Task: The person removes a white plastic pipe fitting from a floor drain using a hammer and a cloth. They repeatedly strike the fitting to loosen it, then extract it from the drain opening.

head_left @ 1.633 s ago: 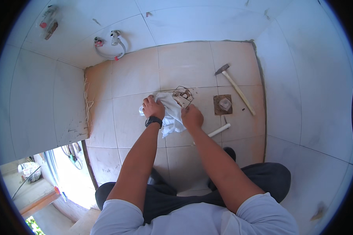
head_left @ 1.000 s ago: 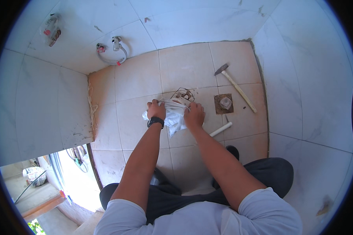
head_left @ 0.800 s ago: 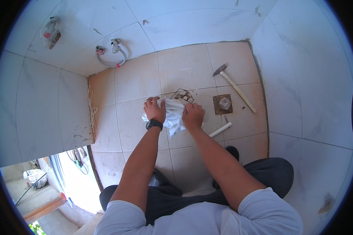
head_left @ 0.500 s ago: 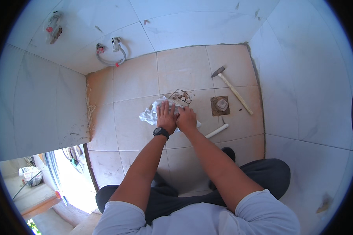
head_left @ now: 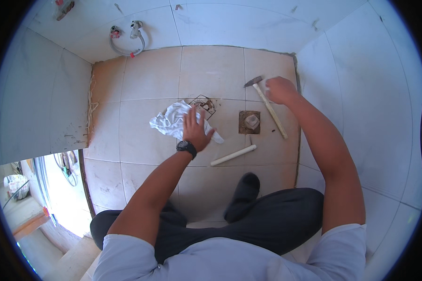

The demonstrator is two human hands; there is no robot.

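Note:
My left hand [head_left: 197,129] lies with its fingers stretched out on the right part of a crumpled white cloth [head_left: 166,122]. It holds nothing. Just beyond the cloth is a dark-outlined square [head_left: 203,106] in the floor with broken bits inside, partly covered by the cloth and fingers. My right hand [head_left: 281,90] is raised at the right, its fingers curled in. Whatever they may hold is hidden. Beside it, a hammer [head_left: 271,112] with a pale wooden handle lies on the tiles, its dark head at the far end.
Right of the cloth, a square hole [head_left: 243,129] in the floor holds a whitish block [head_left: 252,122]. A white tube [head_left: 233,155] lies nearer me, above my dark shoe [head_left: 246,187]. Hose and valve fittings [head_left: 135,37] stick out of the far wall. A doorway opens at lower left.
My right hand has left the cloth and swung far and right, beside the hammer's handle. The left hand stays on the cloth, which now shows more of itself.

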